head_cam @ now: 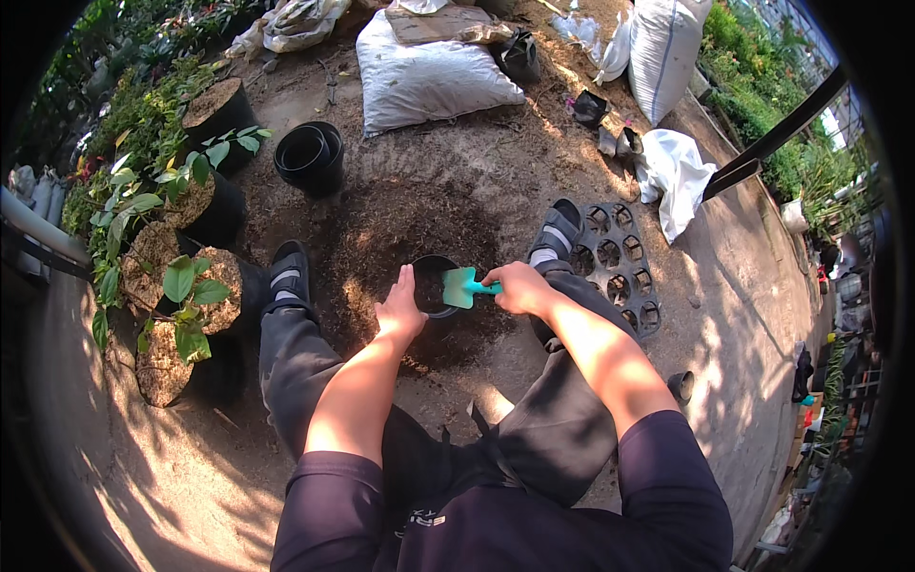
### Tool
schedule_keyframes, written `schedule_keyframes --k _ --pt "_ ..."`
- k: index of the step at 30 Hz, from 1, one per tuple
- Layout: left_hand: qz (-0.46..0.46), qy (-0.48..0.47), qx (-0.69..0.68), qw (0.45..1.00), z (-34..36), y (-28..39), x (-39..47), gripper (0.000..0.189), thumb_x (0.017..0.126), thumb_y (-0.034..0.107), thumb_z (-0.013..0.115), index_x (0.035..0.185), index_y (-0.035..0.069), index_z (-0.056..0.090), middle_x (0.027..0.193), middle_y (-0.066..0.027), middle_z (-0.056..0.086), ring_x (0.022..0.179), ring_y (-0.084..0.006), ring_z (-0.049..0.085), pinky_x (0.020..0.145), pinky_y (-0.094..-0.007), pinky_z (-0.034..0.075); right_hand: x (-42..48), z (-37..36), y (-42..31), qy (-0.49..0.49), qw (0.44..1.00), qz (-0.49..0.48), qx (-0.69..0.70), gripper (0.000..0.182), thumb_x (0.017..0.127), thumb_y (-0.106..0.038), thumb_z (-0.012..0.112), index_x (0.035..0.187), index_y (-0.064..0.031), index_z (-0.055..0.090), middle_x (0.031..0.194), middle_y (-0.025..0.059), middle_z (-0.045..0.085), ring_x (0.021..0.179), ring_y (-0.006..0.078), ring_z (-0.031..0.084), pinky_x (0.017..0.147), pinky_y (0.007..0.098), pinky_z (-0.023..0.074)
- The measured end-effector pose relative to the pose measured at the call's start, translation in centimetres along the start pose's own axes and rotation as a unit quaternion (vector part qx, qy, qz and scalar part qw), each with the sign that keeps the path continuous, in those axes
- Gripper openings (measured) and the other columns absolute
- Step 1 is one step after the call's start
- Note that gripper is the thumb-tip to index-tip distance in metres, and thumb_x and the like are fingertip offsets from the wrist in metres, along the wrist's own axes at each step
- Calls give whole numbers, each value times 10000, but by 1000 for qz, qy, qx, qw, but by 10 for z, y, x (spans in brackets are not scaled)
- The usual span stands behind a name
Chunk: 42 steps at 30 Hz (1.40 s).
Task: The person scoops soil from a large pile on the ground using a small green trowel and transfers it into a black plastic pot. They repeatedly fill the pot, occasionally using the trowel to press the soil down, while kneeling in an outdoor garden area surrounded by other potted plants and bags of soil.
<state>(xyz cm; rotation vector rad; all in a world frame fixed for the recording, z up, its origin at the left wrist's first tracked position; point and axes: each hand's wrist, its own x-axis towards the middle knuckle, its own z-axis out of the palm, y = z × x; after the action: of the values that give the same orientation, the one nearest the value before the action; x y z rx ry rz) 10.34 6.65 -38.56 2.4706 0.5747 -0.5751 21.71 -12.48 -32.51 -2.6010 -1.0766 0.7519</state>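
A round black plastic plant pot (427,284) stands on dark loose soil (386,222) between my feet. My left hand (402,303) rests against the pot's left rim, fingers extended and holding no tool. My right hand (520,287) is shut on the handle of a green hand trowel (460,287), whose blade lies over the right side of the pot's mouth. Some dark soil shows inside the pot; the trowel blade covers part of it.
Nested black pots (309,159) stand ahead on the left. Potted leafy plants (220,289) crowd the left side. A grey plastic tray with round holes (620,264) lies beside my right foot. A full white sack (432,75) lies ahead, and a white cloth or sack (675,175) farther right.
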Motion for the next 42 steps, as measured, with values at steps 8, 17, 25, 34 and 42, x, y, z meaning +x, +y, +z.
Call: schedule_keyframes --k 8,17,25,34,42 --pt "-5 -4 10 1000 -2 -2 0 1021 680 221 738 1410 159 27 1473 27 109 1300 -197 282 962 -468 341 -16 -29 -23 -39 997 60 -40 378 612 -125 588 985 -152 644 886 127 639 893 296 596 765 389 477" --pt "17 24 -9 1000 6 -9 1 1032 654 206 756 1408 150 53 1463 6 151 1297 -208 281 994 -402 337 -27 -68 -40 -102 975 199 5 341 648 -175 625 987 -152 656 891 88 655 885 239 617 755 352 484" --pt "47 50 4 998 9 -12 1 1048 621 194 771 1405 141 77 1452 -3 182 1272 -206 320 997 -356 344 -22 -70 -16 -162 923 248 246 210 701 -100 638 898 -28 661 635 68 628 543 115 593 464 258 429" --pt "57 76 23 995 11 -14 0 1042 610 198 779 1402 135 105 1421 -30 259 1201 -247 416 957 -351 386 -11 -72 -19 -248 904 247 246 175 745 -157 609 827 -7 644 594 77 609 411 134 499 384 301 353" --pt "74 86 35 993 14 -16 -1 1046 609 215 778 1402 137 101 1426 -28 250 1203 -246 413 957 -366 377 16 -67 -33 -283 890 243 263 159 773 -135 546 856 -2 573 620 99 576 399 146 471 382 280 360"
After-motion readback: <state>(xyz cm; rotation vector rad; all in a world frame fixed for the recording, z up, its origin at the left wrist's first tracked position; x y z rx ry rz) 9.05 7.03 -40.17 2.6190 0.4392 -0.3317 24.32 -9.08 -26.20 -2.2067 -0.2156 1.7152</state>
